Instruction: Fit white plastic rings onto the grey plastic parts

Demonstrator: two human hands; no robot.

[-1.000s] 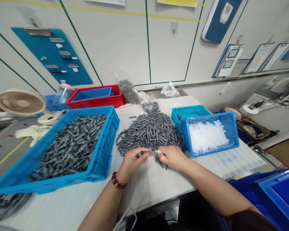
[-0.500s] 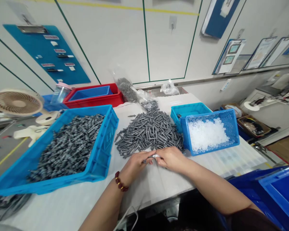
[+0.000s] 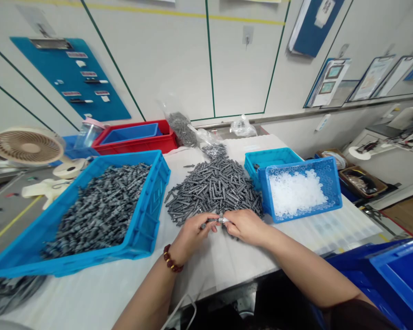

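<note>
My left hand (image 3: 194, 230), with a dark red bead bracelet at its wrist, pinches a slim grey ribbed plastic part (image 3: 214, 221) between thumb and fingers. My right hand (image 3: 247, 226) is closed at the other end of that part, on a small white piece (image 3: 223, 220). Whether the white piece sits around the grey part or only against it, I cannot tell. Both hands are just in front of a heap of similar grey parts (image 3: 215, 185) on the white-covered table (image 3: 192, 279).
On the left, a large blue crate (image 3: 153, 201) holds many grey parts. A tilted blue bin (image 3: 336, 195) with small white rings stands at the right, before a turquoise bin (image 3: 271, 156). Behind are a red bin (image 3: 134, 146), a plastic bag (image 3: 181, 126) and a fan (image 3: 29, 145).
My hands have drawn slightly apart, and more of the grey part and the white piece shows between them. The camera view has shifted a little.
</note>
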